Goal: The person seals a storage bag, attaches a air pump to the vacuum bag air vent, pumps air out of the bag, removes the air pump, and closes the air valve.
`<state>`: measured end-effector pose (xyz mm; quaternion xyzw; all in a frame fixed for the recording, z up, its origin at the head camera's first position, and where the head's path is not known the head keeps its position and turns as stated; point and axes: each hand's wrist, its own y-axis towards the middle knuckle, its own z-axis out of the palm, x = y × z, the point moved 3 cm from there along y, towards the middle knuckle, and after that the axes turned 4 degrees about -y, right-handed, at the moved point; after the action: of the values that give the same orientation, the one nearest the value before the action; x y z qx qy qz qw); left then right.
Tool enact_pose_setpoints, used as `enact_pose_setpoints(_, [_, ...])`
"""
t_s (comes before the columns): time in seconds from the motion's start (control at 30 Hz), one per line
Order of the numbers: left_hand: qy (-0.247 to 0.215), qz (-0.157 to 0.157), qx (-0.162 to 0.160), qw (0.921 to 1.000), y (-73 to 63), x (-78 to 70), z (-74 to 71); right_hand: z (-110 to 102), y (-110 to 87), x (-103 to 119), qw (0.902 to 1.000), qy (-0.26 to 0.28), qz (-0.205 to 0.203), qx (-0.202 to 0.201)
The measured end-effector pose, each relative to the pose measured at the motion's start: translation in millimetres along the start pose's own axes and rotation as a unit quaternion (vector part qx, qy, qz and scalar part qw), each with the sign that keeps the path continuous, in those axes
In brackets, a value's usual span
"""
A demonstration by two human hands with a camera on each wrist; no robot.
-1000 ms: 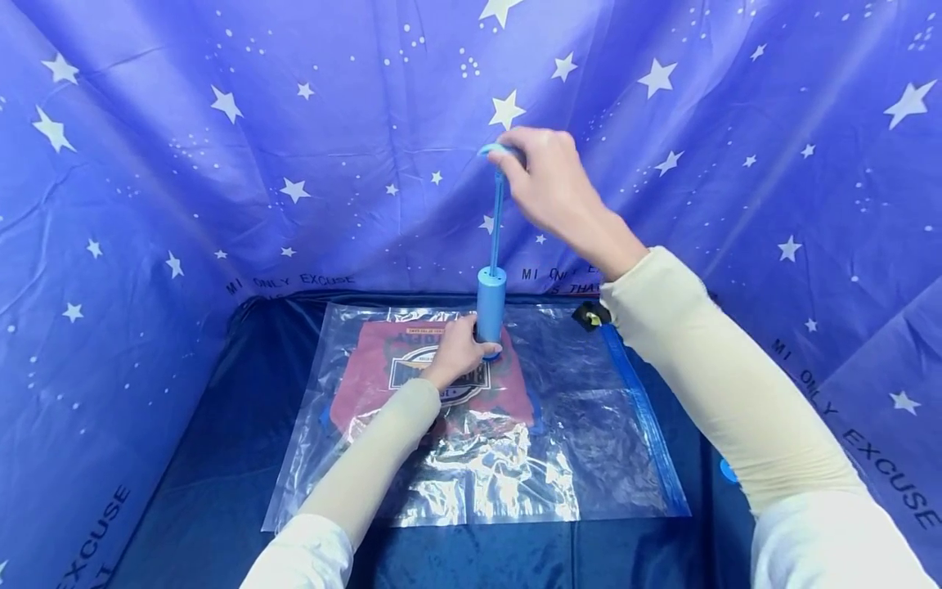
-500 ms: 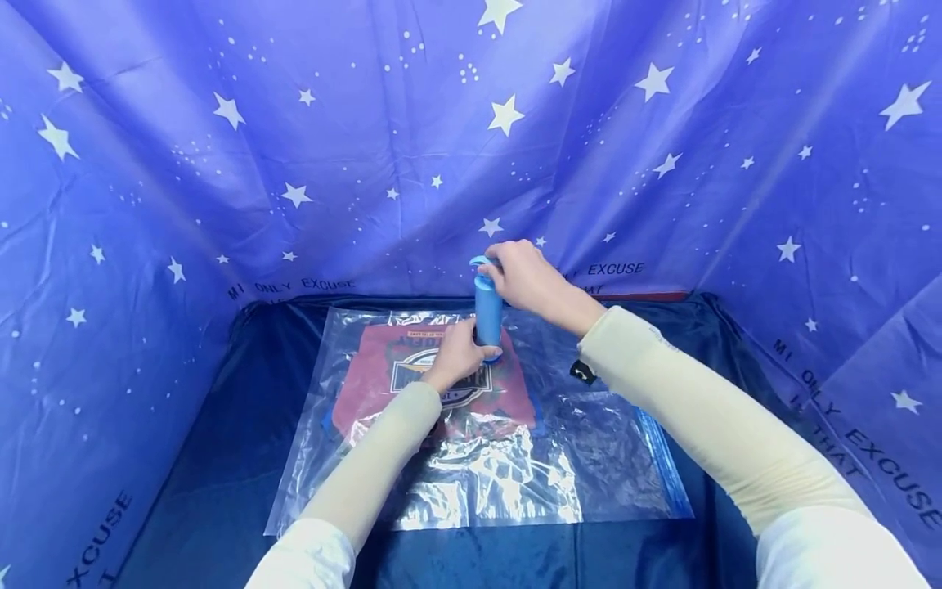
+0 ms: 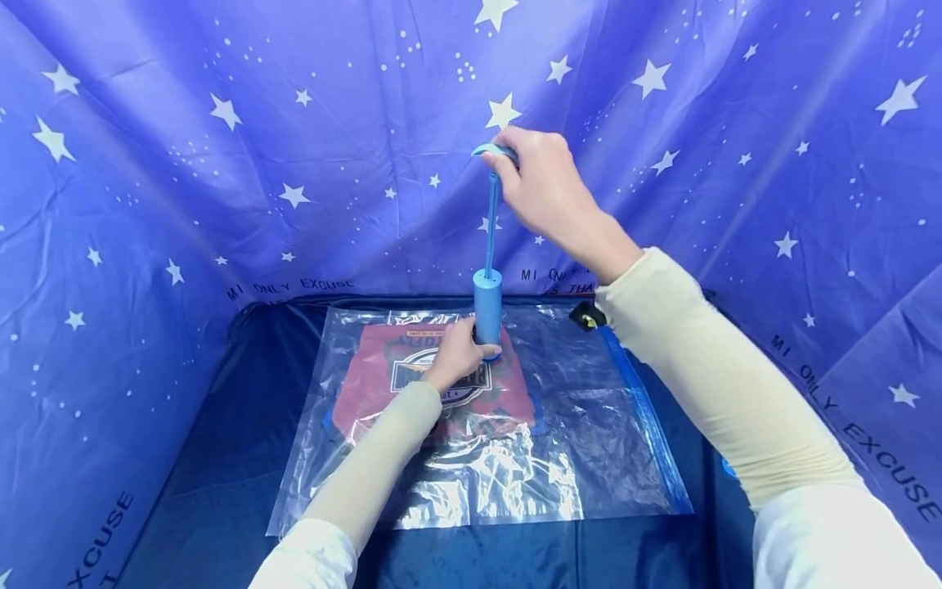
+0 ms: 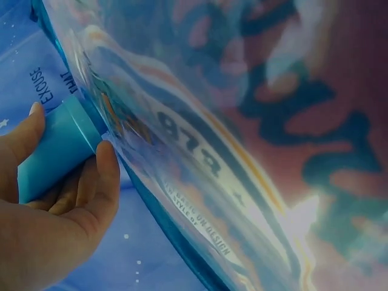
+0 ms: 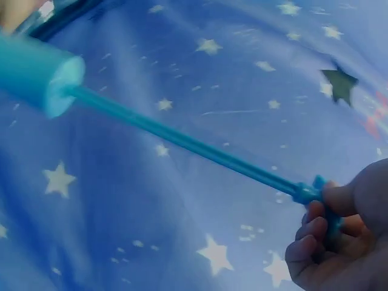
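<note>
A blue hand pump (image 3: 489, 304) stands upright on a clear plastic storage bag (image 3: 596, 442), its rod (image 3: 491, 225) drawn far out of the barrel. My left hand (image 3: 458, 353) grips the barrel low down, near the bag; the left wrist view shows the fingers and thumb around the pump's base end (image 4: 79, 127). High above, my right hand (image 3: 545, 176) holds the pump's handle (image 3: 495, 150), fingers curled over it, as the right wrist view also shows at the rod's end (image 5: 306, 193). Inside the bag lies a folded red garment (image 3: 375, 368) with a printed emblem.
The bag has a blue zip edge (image 3: 648, 417) on its right side. A small black item (image 3: 587, 316) lies by the zip's far end. A blue piece (image 3: 728, 466) shows beside the right sleeve. Dark blue cloth (image 3: 191, 458) covers the surface; star-printed curtains (image 3: 353, 164) surround it.
My right hand pushed the handle down to the barrel half a second ago and has since pulled it back up, drawing out the rod. The left hand stays on the barrel.
</note>
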<state>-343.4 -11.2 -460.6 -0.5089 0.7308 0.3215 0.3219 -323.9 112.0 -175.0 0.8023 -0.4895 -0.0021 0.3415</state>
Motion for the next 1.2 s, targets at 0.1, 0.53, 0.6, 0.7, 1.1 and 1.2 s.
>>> enact_pose_setpoints(0.1, [0.004,0.000,0.002,1.0000,-0.2,1.6,0.0,26.5,-12.1,-12.2,0.9990,0.004,0.010,0.043])
enact_pose_setpoints(0.53, [-0.002,0.006,-0.005,1.0000,2.3,2.4,-2.9,78.7,-40.2,-35.0,0.9918,0.000,0.025,0.125])
enact_pose_setpoints(0.6, [-0.001,-0.001,-0.005,1.0000,1.4,1.1,-3.7,58.1,-28.9,-25.1,0.9936,0.013,0.030,0.108])
enact_pose_setpoints(0.7, [0.001,-0.008,-0.003,1.0000,0.3,0.8,-2.5,22.7,-12.9,-9.7,0.9980,0.020,0.026,0.054])
enact_pose_setpoints(1.1, [-0.011,0.007,-0.003,0.9999,-1.8,-0.9,-1.4,26.4,-16.0,-18.4,0.9992,0.013,0.003,0.037])
enact_pose_setpoints(1.2, [-0.014,0.008,-0.004,0.9999,-2.5,0.3,-1.3,58.0,-33.0,-31.0,0.9953,0.015,0.022,0.093])
